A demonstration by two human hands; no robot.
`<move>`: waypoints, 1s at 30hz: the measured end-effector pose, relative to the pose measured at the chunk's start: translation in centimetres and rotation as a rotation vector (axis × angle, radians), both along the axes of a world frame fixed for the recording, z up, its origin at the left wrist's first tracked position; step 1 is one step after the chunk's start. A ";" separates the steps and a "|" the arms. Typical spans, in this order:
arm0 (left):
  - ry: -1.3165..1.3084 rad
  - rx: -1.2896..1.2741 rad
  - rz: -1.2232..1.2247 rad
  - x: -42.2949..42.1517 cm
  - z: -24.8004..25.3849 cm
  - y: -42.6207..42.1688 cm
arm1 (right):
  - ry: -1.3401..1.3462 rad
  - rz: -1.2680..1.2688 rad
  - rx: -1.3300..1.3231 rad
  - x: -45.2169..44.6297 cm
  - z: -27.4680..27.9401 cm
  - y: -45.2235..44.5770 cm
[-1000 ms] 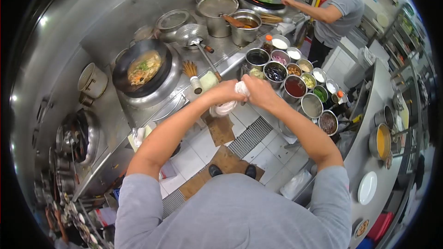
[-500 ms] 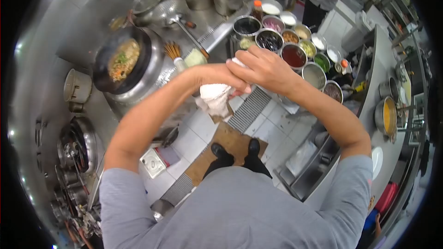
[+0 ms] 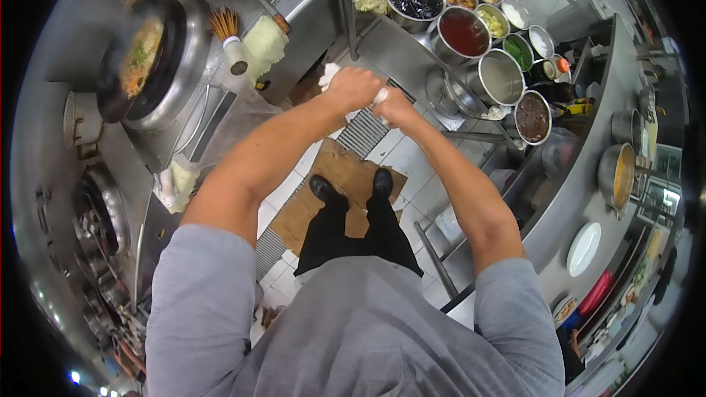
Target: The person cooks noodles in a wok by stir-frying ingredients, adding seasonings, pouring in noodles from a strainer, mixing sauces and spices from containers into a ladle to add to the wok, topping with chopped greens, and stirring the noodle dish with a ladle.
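A white cloth (image 3: 329, 75) is bunched in both fists in front of my body, above the floor. My left hand (image 3: 353, 90) is closed round it, with a tuft sticking out at its upper left. Close beside it on the right, my right hand (image 3: 395, 107) grips the cloth too, and a bit of white shows between the two fists. Most of the cloth is hidden by the fingers. To the left, a dark wok (image 3: 170, 59) with noodle-like food and green bits (image 3: 142, 57) sits on the stove.
Several metal containers of ingredients, one with red sauce (image 3: 464, 31), stand ahead on the right. A bamboo brush (image 3: 224, 23) and a green cloth (image 3: 266, 47) lie by the wok. A counter at the right holds a white plate (image 3: 584, 249). Part of another person shows at lower right.
The view has tilted down and shifted. My hands have moved from overlapping to side by side, still gripping the cloth; less of it hangs loose.
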State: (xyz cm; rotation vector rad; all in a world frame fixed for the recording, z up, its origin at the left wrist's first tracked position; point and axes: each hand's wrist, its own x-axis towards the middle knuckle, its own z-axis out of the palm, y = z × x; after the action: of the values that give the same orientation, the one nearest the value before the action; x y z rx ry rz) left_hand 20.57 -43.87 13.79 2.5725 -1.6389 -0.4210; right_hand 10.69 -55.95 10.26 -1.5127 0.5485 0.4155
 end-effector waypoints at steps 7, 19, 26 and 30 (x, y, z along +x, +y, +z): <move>-0.075 -0.116 -0.241 0.2 -7.3 -0.3 | 0.211 -0.088 0.858 -0.7 -9.4 -2.7; 1.823 -0.088 0.695 -1.1 -5.4 4.6 | -1.263 0.381 -1.299 -2.3 -2.0 -2.1; 1.148 0.138 0.334 0.7 -7.2 -1.0 | -0.523 0.588 -1.176 1.6 -3.7 -1.7; 0.459 0.049 0.327 -0.9 -7.2 -2.4 | -0.304 0.343 -0.980 1.4 -8.8 -1.8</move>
State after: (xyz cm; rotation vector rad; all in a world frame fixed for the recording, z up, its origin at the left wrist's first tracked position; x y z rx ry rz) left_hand 19.64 -46.23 6.59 2.4605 -1.0499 -0.9417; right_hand 12.10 -57.80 1.42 -2.5809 0.2371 0.1551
